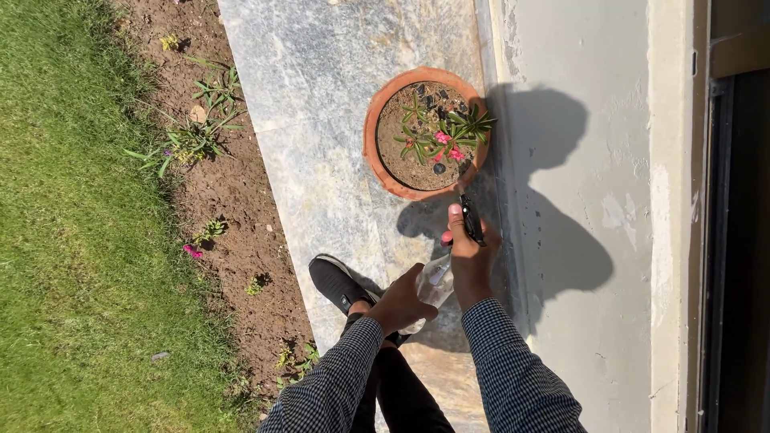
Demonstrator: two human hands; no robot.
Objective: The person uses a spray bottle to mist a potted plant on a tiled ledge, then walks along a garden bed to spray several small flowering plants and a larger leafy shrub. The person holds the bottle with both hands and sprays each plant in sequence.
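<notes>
Clear spray bottle held low over the stone paving, just short of the terracotta pot; black spray head at the top end, angled toward the pot rim. Right hand wrapped closed around the bottle neck, forefinger lying along the black head; whether the trigger is pressed cannot be told. Left hand cupped shut under the bottle body, fingers curled on the clear plastic. Both forearms in dark fine-checked sleeves. Pot: round, shallow, filled with brown soil, one small plant with narrow green leaves and pink blooms, a few dark stones on the soil. Pot stands at the edge of the paving, touching or just beside the base of the pale grey wall; which of the two cannot be told. Shadow of head and arms falls on the wall and paving beside the pot. Black shoe on the paving below the left hand, dark trouser leg beneath. Left of the paving, a strip of bare soil bed with small seedlings, then lawn
</notes>
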